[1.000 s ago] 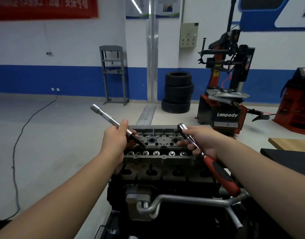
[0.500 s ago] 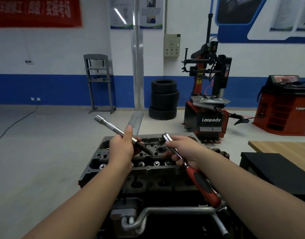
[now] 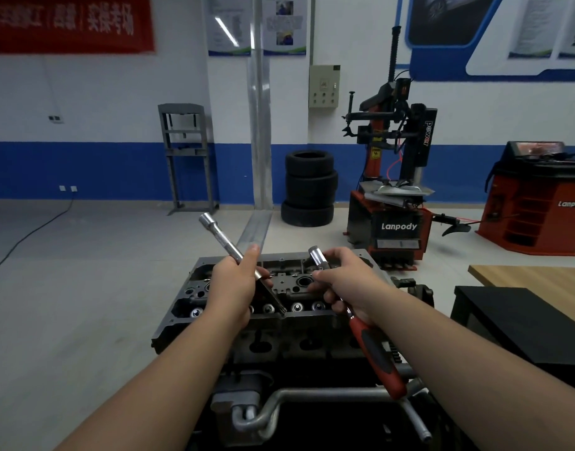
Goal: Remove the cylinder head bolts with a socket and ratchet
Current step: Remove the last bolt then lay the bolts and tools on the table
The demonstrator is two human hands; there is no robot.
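Two hands, two tools above the cylinder head

Head view: Both hands are held over the cylinder head (image 3: 279,288), which is seen sitting on top of the engine block, low in the middle of the frame. A long socket extension bar (image 3: 229,244) is gripped by the left hand (image 3: 234,288); the fingers are curled round its shaft, and the bar is tilted so that its socket end is pointed up and to the left, while its lower tip is seen just above the row of valve springs. A ratchet (image 3: 357,323) is held by the right hand (image 3: 348,281), whose fingers are wrapped round the metal shaft near the head; the red and black handle is slanted down to the right, under the forearm. The two tools are kept apart, not joined. Whether any bolts are in the head cannot be told. Farther back, a stack of tyres (image 3: 310,187) and a tyre changer (image 3: 395,177) are seen by the wall, and a dark desk (image 3: 520,320) is seen on the right.
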